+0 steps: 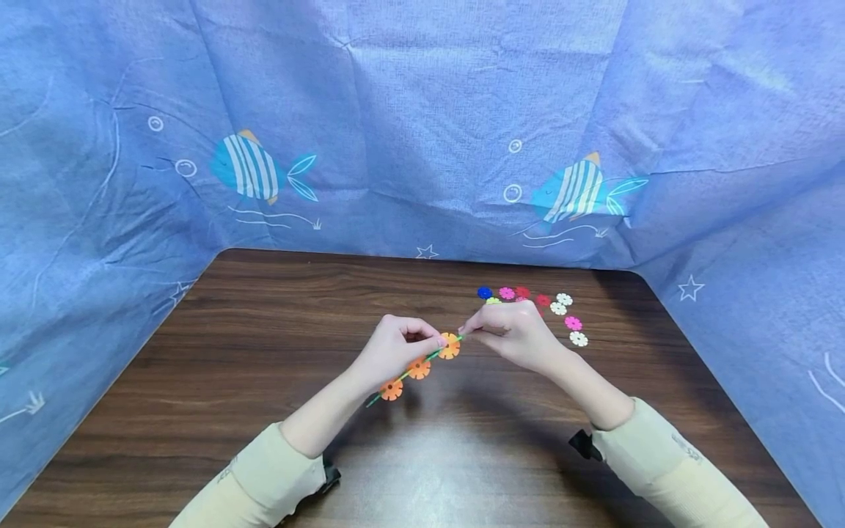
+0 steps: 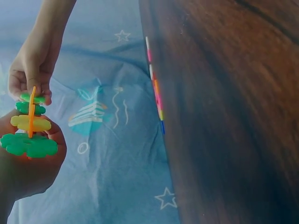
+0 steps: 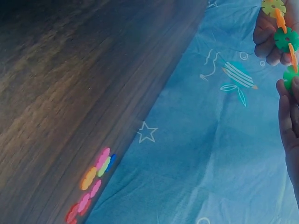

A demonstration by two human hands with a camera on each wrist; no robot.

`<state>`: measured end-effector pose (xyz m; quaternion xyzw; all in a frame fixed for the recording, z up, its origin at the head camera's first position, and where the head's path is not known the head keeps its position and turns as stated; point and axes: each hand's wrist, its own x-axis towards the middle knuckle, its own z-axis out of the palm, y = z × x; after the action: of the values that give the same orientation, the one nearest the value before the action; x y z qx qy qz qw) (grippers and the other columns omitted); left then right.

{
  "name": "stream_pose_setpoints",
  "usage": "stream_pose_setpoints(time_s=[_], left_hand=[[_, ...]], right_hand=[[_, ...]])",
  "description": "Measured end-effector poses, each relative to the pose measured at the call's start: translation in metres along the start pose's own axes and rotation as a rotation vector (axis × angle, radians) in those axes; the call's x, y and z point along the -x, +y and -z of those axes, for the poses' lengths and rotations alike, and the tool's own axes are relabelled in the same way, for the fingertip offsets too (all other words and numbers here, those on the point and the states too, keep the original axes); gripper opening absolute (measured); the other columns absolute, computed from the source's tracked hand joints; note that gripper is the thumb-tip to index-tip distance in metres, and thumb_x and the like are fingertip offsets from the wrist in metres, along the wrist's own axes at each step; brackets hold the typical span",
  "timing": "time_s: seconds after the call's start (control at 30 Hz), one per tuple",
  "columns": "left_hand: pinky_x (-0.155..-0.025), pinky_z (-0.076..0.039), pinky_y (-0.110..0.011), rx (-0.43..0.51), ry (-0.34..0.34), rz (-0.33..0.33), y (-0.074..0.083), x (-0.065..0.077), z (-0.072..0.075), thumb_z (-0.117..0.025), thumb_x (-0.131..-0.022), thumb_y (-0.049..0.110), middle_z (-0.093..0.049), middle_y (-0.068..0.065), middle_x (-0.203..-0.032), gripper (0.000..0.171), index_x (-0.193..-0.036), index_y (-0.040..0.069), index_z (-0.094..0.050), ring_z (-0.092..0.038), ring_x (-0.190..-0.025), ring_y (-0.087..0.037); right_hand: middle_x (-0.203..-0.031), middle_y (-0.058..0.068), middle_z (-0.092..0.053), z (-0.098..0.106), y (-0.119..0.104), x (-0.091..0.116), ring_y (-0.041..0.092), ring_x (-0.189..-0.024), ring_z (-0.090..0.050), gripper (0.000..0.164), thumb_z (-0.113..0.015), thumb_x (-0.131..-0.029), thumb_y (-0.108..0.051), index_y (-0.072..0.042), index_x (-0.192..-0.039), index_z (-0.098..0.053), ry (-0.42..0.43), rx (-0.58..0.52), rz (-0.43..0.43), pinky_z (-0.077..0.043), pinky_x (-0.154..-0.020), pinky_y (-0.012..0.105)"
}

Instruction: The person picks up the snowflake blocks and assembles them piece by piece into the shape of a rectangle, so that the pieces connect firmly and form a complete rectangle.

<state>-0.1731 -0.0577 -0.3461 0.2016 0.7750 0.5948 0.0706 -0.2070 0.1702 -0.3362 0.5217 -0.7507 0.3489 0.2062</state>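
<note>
A chain of interlocked plastic snowflake discs (image 1: 419, 368) slants between the hands, orange discs alternating with green and yellow ones set crosswise. My left hand (image 1: 396, 345) pinches the chain near its upper right part, thumb and finger beside an orange disc (image 1: 450, 346). At that end, my right hand (image 1: 518, 334) pinches a green disc (image 3: 289, 80) between thumb and fingers. In the left wrist view, a larger green disc (image 2: 30, 145) and a yellow disc (image 2: 32, 123) show in front of the left palm. The chain's lower left end hangs free above the table.
Loose snowflake discs lie on the brown wooden table (image 1: 264, 330) behind the right hand, among them a blue disc (image 1: 485, 292), a pink disc (image 1: 573, 323) and a white disc (image 1: 578, 339). A blue fish-patterned curtain (image 1: 422, 147) surrounds the table's back and sides.
</note>
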Motion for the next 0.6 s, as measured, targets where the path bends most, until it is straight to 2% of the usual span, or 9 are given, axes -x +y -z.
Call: stream_pose_setpoints(time_s=[0.1, 0.2, 0.43, 0.6], left_hand=[[-0.050, -0.037, -0.020, -0.013, -0.005, 0.007, 0.011, 0.006, 0.001, -0.066, -0.088, 0.010, -0.064, -0.013, -0.068, 0.012, -0.088, -0.001, -0.073, -0.043, -0.054, -0.010], [-0.051, -0.037, -0.020, -0.022, -0.006, 0.019, 0.015, 0.008, 0.001, -0.066, -0.088, 0.010, -0.064, -0.014, -0.068, 0.012, -0.087, 0.000, -0.073, -0.044, -0.055, -0.011], [-0.053, -0.045, -0.025, 0.025, -0.031, 0.010, -0.016, -0.006, 0.000, -0.070, -0.086, 0.018, -0.067, -0.011, -0.075, 0.011, -0.089, 0.007, -0.072, -0.052, -0.059, -0.012], [-0.056, -0.050, -0.031, 0.045, -0.039, -0.014, -0.018, -0.007, -0.001, -0.068, -0.087, 0.012, -0.067, -0.010, -0.075, 0.010, -0.091, 0.004, -0.071, -0.056, -0.060, -0.011]], right_hand=[[-0.080, -0.001, -0.072, -0.002, 0.001, 0.002, 0.008, -0.076, -0.068, 0.022, -0.076, -0.072, 0.006, -0.012, -0.084, -0.072, -0.008, -0.020, -0.007, -0.049, -0.062, 0.015], [-0.080, -0.001, -0.072, -0.003, 0.001, 0.003, 0.008, -0.076, -0.068, 0.021, -0.076, -0.072, 0.005, -0.011, -0.085, -0.072, -0.016, -0.025, -0.019, -0.049, -0.062, 0.014], [-0.083, 0.000, -0.071, -0.005, 0.004, 0.003, 0.008, -0.079, -0.065, 0.022, -0.075, -0.074, 0.005, -0.011, -0.089, -0.071, -0.024, -0.032, -0.028, -0.050, -0.065, 0.017], [-0.095, 0.003, -0.071, -0.005, 0.007, 0.003, 0.011, -0.080, -0.066, 0.030, -0.075, -0.074, 0.005, -0.006, -0.101, -0.069, -0.031, -0.021, -0.061, -0.054, -0.070, 0.023]])
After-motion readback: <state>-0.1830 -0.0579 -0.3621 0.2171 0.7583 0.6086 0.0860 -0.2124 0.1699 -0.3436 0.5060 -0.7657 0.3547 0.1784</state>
